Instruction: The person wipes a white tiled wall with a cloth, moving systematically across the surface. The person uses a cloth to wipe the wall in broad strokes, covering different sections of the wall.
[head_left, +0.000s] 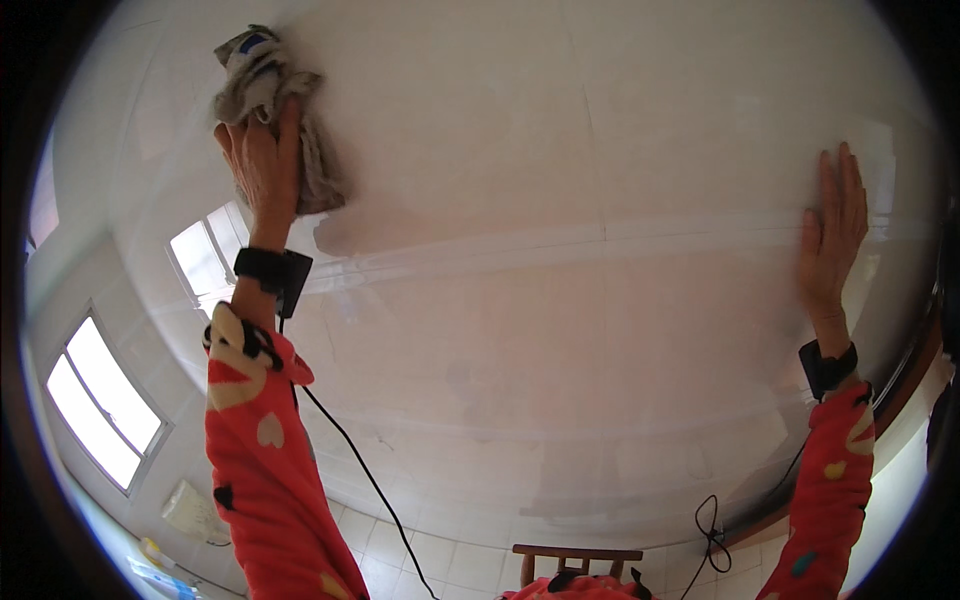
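My left hand (262, 161) presses a crumpled grey-brown towelling cloth (319, 169) against a glossy pale tiled wall (480, 150). The thumb and fingers lie over the cloth, their tips partly hidden in its folds. Far to the right, my right hand (832, 232) rests on the same wall with nothing in it, fingers extended and thumb apart. A dark band with a small black box circles each wrist. Red patterned sleeves cover both forearms.
A wooden chair (577, 555) stands below me on the tiled floor (427, 555). One black cable (360, 457) hangs from the left wrist; a looped cable (712, 532) hangs at right. A window (105, 405) is at left, and dark wooden trim (907, 375) borders the right.
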